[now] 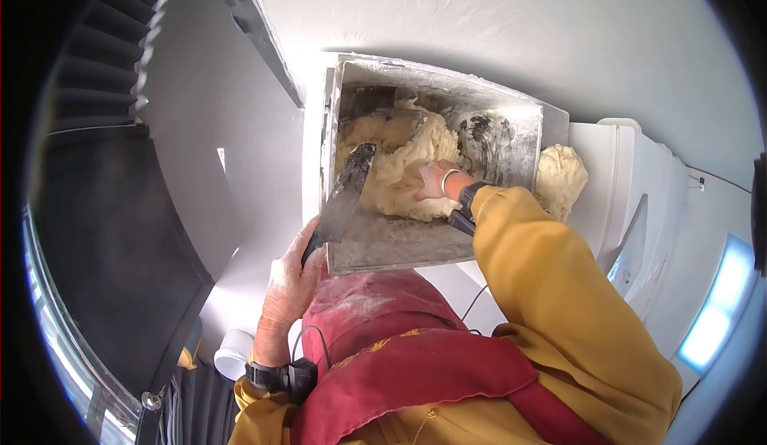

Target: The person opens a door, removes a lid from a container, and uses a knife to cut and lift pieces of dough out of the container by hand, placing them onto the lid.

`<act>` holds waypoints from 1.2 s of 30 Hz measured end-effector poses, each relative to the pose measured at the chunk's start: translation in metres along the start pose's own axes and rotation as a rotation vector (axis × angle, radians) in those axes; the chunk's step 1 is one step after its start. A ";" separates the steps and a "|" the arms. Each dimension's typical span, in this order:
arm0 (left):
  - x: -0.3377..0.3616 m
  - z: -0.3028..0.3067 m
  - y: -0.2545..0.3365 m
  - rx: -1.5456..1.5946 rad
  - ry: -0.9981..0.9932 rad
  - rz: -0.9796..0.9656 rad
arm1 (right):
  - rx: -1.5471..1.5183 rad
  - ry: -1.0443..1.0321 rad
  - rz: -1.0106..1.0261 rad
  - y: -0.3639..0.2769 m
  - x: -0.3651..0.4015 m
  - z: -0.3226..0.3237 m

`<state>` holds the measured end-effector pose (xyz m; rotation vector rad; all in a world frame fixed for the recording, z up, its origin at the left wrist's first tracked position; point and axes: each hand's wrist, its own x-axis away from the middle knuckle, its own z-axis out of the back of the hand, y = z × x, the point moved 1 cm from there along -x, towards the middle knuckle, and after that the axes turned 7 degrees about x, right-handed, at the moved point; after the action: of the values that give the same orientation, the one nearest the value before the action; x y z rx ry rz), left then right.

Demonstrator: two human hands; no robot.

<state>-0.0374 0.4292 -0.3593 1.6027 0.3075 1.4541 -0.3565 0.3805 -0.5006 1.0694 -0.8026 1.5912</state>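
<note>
A metal mixing trough (399, 254) with floury walls holds a large mass of pale, sticky dough (403, 169). My left hand (292, 277), dusted with flour, is closed around the black handle of a large, broad-bladed knife (345, 197). The blade slants up over the trough's near left rim, its tip above the dough. Inside the trough, my right hand (435, 180) grips the right side of the dough, with its fingertips partly sunk in and hidden.
Another lump of dough (561, 175) sits just outside the trough's right wall, beside a white surface. A white bucket (233, 353) stands low at the left. A big dark panel (112, 213) fills the far left. My red apron (415, 365) is close to the trough's front.
</note>
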 end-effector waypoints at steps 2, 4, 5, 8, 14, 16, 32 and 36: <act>-0.003 0.000 0.002 0.001 -0.009 -0.002 | 0.039 -0.147 -0.044 -0.002 -0.009 -0.009; -0.004 0.001 0.006 -0.002 -0.020 0.023 | 0.181 -0.019 0.020 -0.010 -0.004 -0.014; -0.004 0.001 0.009 -0.001 -0.028 0.043 | 0.251 0.045 0.053 -0.013 -0.003 -0.016; -0.006 0.005 0.019 0.003 -0.061 0.100 | 0.060 -0.062 0.036 -0.007 -0.013 -0.023; -0.015 0.003 0.007 -0.073 0.000 -0.193 | -0.259 -0.273 -0.039 0.007 -0.028 -0.031; -0.016 0.004 0.006 -0.027 -0.022 -0.142 | -0.228 -0.297 -0.032 0.001 -0.028 -0.026; -0.024 0.011 0.000 0.013 -0.113 -0.085 | -0.222 -0.179 0.140 0.004 -0.016 -0.034; -0.026 0.013 -0.003 -0.026 -0.126 -0.128 | -0.274 0.042 0.223 -0.004 0.067 -0.002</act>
<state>-0.0317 0.4072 -0.3772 1.6157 0.3118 1.2500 -0.3597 0.4085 -0.4401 0.7678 -1.1064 1.6246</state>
